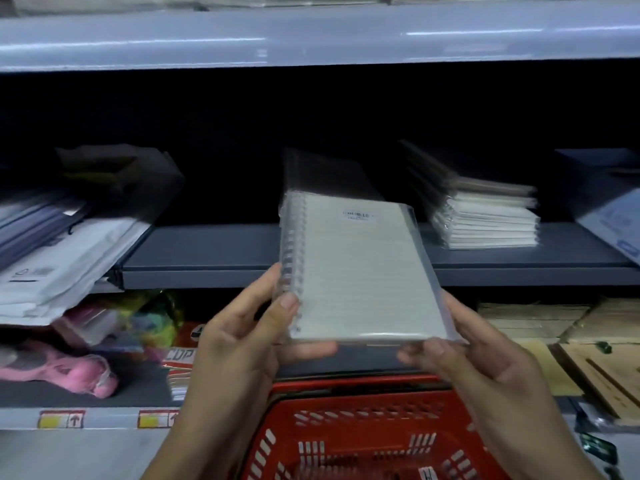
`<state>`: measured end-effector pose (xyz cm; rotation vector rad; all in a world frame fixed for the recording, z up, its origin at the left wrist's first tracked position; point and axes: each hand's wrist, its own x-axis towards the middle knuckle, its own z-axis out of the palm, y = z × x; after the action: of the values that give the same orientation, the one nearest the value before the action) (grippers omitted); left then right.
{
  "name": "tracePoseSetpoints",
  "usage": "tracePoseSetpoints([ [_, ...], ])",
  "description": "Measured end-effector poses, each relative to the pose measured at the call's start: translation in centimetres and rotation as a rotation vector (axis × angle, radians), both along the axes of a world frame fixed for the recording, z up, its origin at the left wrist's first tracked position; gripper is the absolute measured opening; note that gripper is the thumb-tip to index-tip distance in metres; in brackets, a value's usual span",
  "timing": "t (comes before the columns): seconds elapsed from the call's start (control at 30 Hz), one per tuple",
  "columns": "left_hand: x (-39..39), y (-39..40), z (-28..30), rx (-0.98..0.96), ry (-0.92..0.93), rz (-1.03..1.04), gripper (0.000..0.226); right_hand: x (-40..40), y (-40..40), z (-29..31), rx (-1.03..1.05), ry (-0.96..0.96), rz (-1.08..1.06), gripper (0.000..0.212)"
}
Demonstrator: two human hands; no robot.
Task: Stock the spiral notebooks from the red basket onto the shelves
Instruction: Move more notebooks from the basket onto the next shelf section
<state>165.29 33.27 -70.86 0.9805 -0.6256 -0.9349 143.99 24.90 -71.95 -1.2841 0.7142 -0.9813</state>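
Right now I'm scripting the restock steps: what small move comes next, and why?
Probably push the wrapped spiral notebooks forward onto the grey shelf: the left hand and right hand hold them level with it, in front of a bare stretch beside the notebook stack.

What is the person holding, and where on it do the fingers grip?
A wrapped spiral notebook, held by both hands at its near end: the left hand at the spiral-side corner, the right hand at the opposite corner.
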Motion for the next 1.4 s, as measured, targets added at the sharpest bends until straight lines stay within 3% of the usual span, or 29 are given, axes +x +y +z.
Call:
tracePoseSetpoints([
  [0.33, 4.3, -8.7, 5.6, -0.159, -0.164, 0.099, 0.048, 5.5, -9.5, 3.0, -0.161, -0.145, 0.019, 0.053],
  [0.5, 6.7, -12.0, 5.7, -0.063, -0.275, 0.127, 0.030, 7.9, -12.6, 3.0, -0.088, -0.158, 0.041, 0.036],
  [0.67, 7.3, -12.4, 4.0, 0.091, -0.441, 0.250, 0.047, 9.1, -14.3, 1.4, -0.013, -0.041, -0.032, 0.021],
  [0.77, 7.0, -12.9, 3.1, 0.140, -0.597, 0.397, 0.046, 9.7, -15.0, 1.0, -0.018, 0.031, -0.131, 0.027],
  [0.9, 7.5, -15.1, 3.3, 0.186, -0.656, 0.545, 0.033, 11.4, -16.5, 1.4, -0.044, 0.143, -0.300, 0.025],
  [0.97, 7.9, -16.2, 3.4, 0.234, -0.631, 0.572, 0.017, 12.5, -17.2, 1.4, -0.073, 0.206, -0.344, 0.025],
  [1.07, 8.5, -17.1, 2.7, 0.283, -0.648, 0.567, 0.030, 13.7, -18.2, 0.9, -0.099, 0.274, -0.415, 0.028],
  [1.17, 8.0, -15.9, 1.9, 0.231, -0.654, 0.545, 0.016, 13.4, -18.2, 0.5, -0.093, 0.336, -0.462, 0.044],
  [1.23, 7.6, -14.7, 0.6, 0.251, -0.678, 0.502, 0.041, 12.6, -17.4, 0.0, -0.141, 0.413, -0.487, 0.057],
  [1.3, 7.3, -14.2, -0.6, 0.259, -0.579, 0.394, 0.063, 12.1, -16.7, -0.6, -0.210, 0.466, -0.462, 0.063],
  [1.4, 7.1, -14.5, -1.3, 0.235, -0.552, 0.272, 0.061, 12.1, -16.1, -0.5, -0.182, 0.411, -0.273, 0.070],
])
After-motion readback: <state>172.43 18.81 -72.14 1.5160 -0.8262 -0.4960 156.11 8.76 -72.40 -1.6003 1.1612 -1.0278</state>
